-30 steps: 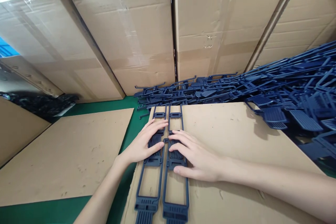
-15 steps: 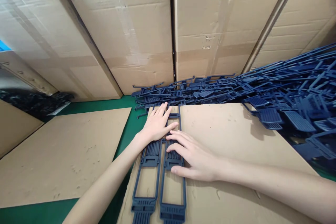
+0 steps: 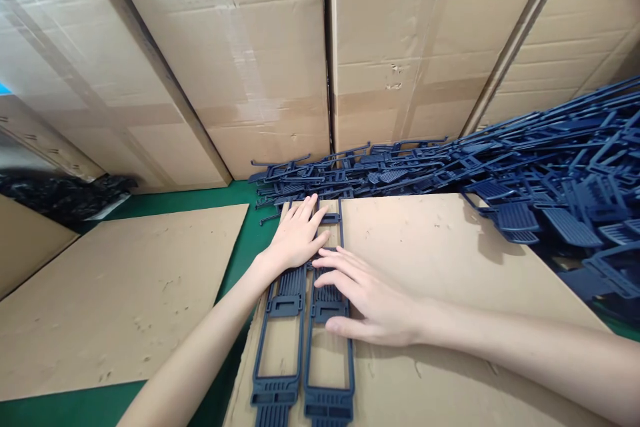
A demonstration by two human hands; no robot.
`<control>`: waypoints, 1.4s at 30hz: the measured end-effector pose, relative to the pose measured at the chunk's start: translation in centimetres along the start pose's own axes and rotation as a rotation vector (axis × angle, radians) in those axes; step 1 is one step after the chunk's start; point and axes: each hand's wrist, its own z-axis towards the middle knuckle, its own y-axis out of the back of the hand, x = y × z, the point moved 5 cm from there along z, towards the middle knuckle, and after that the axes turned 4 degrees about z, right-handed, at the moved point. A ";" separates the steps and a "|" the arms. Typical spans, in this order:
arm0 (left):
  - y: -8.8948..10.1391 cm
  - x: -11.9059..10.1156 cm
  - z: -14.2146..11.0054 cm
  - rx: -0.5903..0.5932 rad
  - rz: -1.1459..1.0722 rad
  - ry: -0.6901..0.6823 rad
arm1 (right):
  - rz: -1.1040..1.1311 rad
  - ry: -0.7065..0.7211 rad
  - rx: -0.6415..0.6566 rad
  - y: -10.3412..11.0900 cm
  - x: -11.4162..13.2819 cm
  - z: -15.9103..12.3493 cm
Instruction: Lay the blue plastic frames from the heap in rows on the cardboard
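Observation:
Two long dark-blue plastic frames lie side by side on a cardboard sheet, a left frame [image 3: 286,307] and a right frame [image 3: 329,311], both with slatted panels and rectangular openings. My left hand [image 3: 296,237] rests flat across their far part, fingers stretched out and pointing away. It hides much of the left frame's upper end. Over the slatted middle of the right frame lies my right hand [image 3: 367,297], fingers apart and slightly bent, thumb nearer to me. The near ends of both frames run out of the picture.
The cardboard sheet [image 3: 405,240] lies under the frames. A tangled heap of similar blue plastic parts [image 3: 565,180] spreads along the back and right. Tall cardboard boxes [image 3: 270,60] stand behind. Another cardboard sheet [image 3: 135,300] lies left on the green surface [image 3: 235,267], near a black plastic bag [image 3: 65,193].
The fingers of my right hand have shifted slightly left over the right frame. My left thumb has drawn in a little to the left. Both frames stay in place.

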 end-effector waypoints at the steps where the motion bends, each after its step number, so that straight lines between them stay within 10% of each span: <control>1: 0.0 0.1 0.0 -0.003 0.003 0.001 | 0.017 0.027 -0.002 0.1 0.2 0.0; 42: -0.3 0.5 -0.4 0.001 0.024 0.015 | -0.015 0.067 0.055 -0.6 0.4 0.9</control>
